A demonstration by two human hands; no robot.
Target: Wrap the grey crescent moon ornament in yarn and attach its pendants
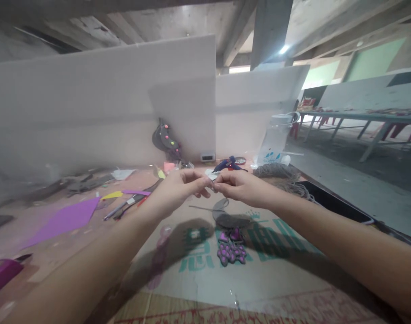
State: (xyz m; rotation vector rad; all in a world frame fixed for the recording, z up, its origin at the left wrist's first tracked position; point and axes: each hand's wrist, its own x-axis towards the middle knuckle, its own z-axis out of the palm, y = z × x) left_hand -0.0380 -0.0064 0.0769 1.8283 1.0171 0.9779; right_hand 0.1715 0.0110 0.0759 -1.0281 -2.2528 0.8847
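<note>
My left hand (183, 185) and my right hand (241, 185) meet fingertip to fingertip above the cardboard. Each is closed in a pinch; whatever small thing lies between the fingers is too hidden to make out. Below them rests a dark grey flat piece (233, 220), with a thin grey strand (201, 207) near it. Closer to me lies a cluster of small purple pieces with grey edging (231, 253). Just beyond my fingers sits a dark blue glue gun (230, 163), partly behind my right hand.
Scissors and pens (129, 202) lie left beside a purple sheet (65, 220). A magenta-handled tool (5, 273) is at the left edge. Grey yarn (276, 171), a plastic jug (274, 139) and a black tray (333, 202) stand right. A grey decorated piece (167, 138) leans against the back board.
</note>
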